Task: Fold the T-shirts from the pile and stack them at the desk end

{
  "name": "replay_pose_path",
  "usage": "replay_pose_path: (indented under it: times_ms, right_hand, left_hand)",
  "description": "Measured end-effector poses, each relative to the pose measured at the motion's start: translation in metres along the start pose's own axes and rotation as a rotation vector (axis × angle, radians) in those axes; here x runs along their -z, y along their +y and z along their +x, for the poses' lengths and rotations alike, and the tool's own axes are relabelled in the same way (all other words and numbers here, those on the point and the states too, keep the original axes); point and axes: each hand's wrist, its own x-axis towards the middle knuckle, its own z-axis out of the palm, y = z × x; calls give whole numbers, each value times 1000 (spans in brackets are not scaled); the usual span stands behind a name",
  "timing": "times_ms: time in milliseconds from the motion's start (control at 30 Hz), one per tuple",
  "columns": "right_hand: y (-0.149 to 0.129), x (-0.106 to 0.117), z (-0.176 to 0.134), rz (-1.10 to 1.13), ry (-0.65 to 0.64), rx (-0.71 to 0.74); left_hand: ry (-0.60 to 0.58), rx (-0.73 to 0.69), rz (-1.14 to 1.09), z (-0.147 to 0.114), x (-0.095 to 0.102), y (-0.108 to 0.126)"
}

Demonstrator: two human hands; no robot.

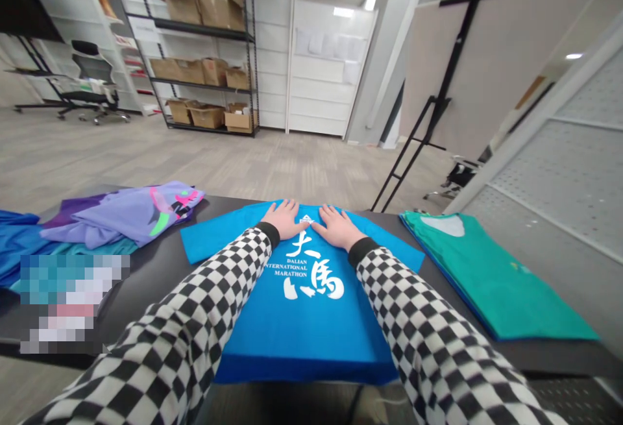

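Note:
A blue T-shirt [306, 327] with white lettering lies spread flat on the dark table, sleeves out to both sides and its hem hanging over the front edge. My left hand [287, 220] rests palm down on the shirt's upper part, fingers stretched out toward the collar end. Mirroring it on the other side, my right hand [338, 225] also lies flat on the cloth, fingers extended. The two thumbs point inward and come close together just above the print. The collar is mostly hidden beneath the fingers.
Crumpled purple and blue clothes [131, 214] lie at the table's left. To the right, a flat stack of shirts with a green one [487, 269] on top reaches toward a grey panel [559, 172]. Shelving with cardboard boxes [207, 113] stands behind, across the floor.

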Motion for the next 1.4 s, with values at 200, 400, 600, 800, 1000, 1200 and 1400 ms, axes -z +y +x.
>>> replay_pose_path:
  times_ms: [200,400,600,800,1000,1200,1400]
  right_hand:
    - [17,-8,2,27,17,-63]
    - [21,-8,9,33,15,-157]
    - [8,-1,-2,-39,224,-51]
    - [5,-5,-5,19,20,-45]
    - [12,-8,0,19,42,-116]
    - [11,-6,0,18,22,-116]
    - [12,-6,0,21,34,-109]
  left_hand:
    - [31,69,-1,0,-3,-16]
    - [99,172,0,-1,0,-18]
    - [94,92,51,-3,-1,-16]
    - [10,113,-1,-1,2,-19]
    - [47,181,-13,0,4,-21]
    - [208,255,78,-2,1,-21]
    - [92,366,-5,-5,-1,-37]
